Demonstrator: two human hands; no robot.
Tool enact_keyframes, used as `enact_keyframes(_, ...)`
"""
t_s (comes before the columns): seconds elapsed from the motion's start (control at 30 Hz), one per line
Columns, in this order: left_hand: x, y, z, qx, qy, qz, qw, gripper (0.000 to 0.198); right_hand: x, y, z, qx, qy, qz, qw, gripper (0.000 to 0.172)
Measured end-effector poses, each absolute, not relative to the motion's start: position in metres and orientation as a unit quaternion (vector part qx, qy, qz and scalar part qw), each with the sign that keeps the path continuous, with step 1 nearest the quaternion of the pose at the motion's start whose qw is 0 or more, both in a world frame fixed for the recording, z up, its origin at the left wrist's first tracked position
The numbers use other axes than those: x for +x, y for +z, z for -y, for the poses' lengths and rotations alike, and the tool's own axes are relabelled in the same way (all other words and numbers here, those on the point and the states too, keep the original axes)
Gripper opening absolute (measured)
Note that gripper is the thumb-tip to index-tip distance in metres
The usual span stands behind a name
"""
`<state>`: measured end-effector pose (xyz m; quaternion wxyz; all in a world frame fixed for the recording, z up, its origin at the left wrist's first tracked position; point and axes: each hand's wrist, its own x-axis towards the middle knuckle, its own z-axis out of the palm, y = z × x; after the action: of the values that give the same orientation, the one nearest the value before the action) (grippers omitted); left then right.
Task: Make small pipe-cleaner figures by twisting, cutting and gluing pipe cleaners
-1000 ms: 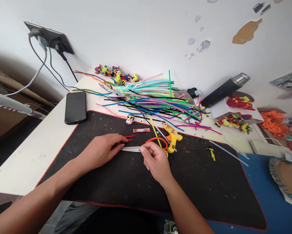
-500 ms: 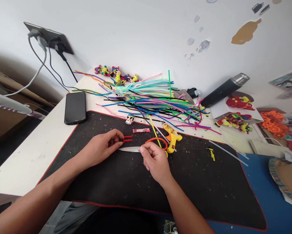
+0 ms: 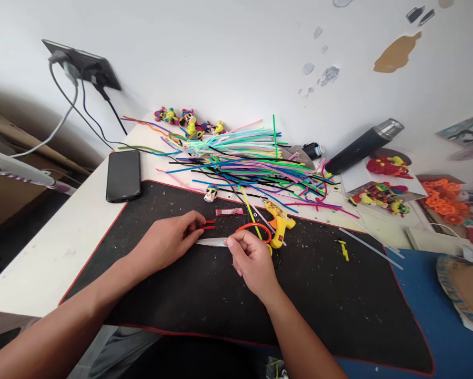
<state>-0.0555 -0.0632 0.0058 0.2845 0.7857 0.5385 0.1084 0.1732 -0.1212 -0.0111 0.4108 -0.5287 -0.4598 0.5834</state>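
Note:
My left hand (image 3: 169,239) rests on the black mat (image 3: 204,295), its fingers pinched on a short folded red pipe cleaner (image 3: 207,225). My right hand (image 3: 252,260) is closed on a pair of scissors (image 3: 214,241) with an orange handle loop (image 3: 255,228). The steel blades point left toward my left hand and lie just below the red piece.
A heap of coloured pipe cleaners (image 3: 252,160) covers the table behind the mat. A yellow glue gun (image 3: 279,223), a pink pack (image 3: 229,211) and a small figure (image 3: 210,193) lie near it. A phone (image 3: 123,175) lies at left, a dark flask (image 3: 362,146) at right.
My left hand's fingers curled up and lifted the red pipe cleaner piece slightly off the mat. The right hand and the scissors stayed in place.

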Motion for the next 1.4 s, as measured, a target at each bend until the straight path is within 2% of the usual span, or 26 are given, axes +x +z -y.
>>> enact_keyframes(0.23,-0.043,0.010,0.061,0.812,0.027,-0.550,0.194,0.023,0.174,-0.011,0.121,-0.526,0.582,0.461,0.415,0.044)
enact_keyframes(0.5,-0.037,0.010,0.059,0.830,-0.025,-0.537,0.149,0.026,0.173,-0.013,0.121,-0.526,0.580,0.467,0.412,0.043)
enact_keyframes(0.9,-0.040,0.043,0.048,0.842,0.127,-0.480,0.211,0.030,0.176,0.006,0.108,-0.510,0.632,0.419,0.406,0.038)
enact_keyframes(1.13,-0.020,0.046,0.026,0.890,0.178,-0.396,0.136,0.027,0.186,0.017,0.076,-0.516,0.595,0.400,0.469,0.047)
enact_keyframes(1.4,-0.019,0.037,0.012,0.939,0.151,-0.306,0.039,0.033,0.191,0.014,0.064,-0.527,0.560,0.460,0.443,0.041)
